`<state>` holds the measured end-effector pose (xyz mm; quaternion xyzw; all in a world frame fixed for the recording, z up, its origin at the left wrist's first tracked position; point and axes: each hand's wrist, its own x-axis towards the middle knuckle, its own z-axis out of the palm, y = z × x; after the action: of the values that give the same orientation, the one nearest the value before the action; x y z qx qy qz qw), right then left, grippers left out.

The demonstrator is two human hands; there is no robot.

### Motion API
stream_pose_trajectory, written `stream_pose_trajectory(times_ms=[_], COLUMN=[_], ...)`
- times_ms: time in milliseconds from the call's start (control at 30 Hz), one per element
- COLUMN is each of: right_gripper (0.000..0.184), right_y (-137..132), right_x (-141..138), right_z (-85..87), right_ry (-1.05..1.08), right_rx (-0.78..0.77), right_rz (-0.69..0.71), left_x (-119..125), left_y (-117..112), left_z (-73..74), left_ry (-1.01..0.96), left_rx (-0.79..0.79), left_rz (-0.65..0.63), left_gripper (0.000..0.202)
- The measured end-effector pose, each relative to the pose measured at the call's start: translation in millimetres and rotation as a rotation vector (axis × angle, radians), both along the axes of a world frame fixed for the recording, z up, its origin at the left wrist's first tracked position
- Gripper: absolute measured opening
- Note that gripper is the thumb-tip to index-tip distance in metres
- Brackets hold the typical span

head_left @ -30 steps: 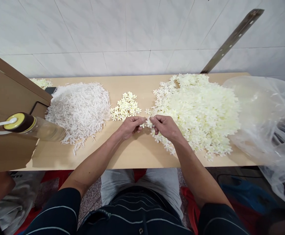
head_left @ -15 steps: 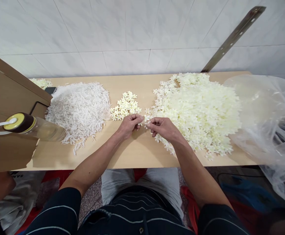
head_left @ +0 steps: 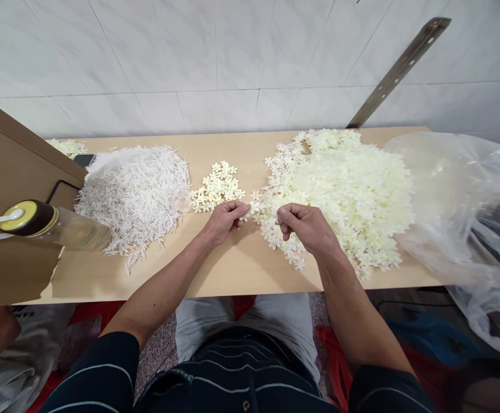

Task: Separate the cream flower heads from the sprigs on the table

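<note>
On the wooden table (head_left: 237, 269), my left hand (head_left: 225, 219) is curled and pinches a small cream flower (head_left: 246, 213) between thumb and fingers. It sits just below a small cluster of cream flowers (head_left: 218, 187). My right hand (head_left: 305, 225) is a loose fist with fingers curled, hovering over the near edge of the large heap of cream flowers (head_left: 340, 192); whether it holds anything is hidden. A heap of thin white stems (head_left: 136, 192) lies to the left of my left hand.
A brown board (head_left: 13, 189) leans at the left, with a clear bottle with a yellow-brown cap (head_left: 43, 225) lying by it. A crumpled clear plastic bag (head_left: 469, 223) fills the right. A perforated metal strip (head_left: 398, 69) leans against the tiled wall.
My hands were together pinching a flower; now the right hand has drawn apart to the right over the big heap. The left hand stays put with the flower.
</note>
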<state>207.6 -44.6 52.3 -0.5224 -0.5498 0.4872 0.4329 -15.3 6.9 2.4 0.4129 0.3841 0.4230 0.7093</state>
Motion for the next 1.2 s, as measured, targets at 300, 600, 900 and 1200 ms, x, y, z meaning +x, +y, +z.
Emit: stream_pose_trajectory(times_ms=[300, 600, 900, 1200], right_gripper=[0.05, 0.041, 0.044, 0.04], right_y=[-6, -11, -12, -8], right_x=[13, 16, -12, -13], right_z=[-4.9, -5.0, 2.8, 3.7], right_ry=[-0.103, -0.598, -0.496, -0.349], right_rx=[0.023, 0.228, 0.167, 0.008], right_rz=[-0.118, -0.353, -0.053, 0.008], left_x=[1, 5, 8, 8], left_y=[-4, -9, -14, -12], left_z=[5.3, 0.2, 2.8, -4.7], left_ry=[-0.03, -0.005, 0.106, 0.135], left_rx=[0.016, 0.104, 0.234, 0.288], left_rz=[-0.031, -0.082, -0.12, -0.131], left_gripper=[0.043, 0.04, 0.041, 0.039])
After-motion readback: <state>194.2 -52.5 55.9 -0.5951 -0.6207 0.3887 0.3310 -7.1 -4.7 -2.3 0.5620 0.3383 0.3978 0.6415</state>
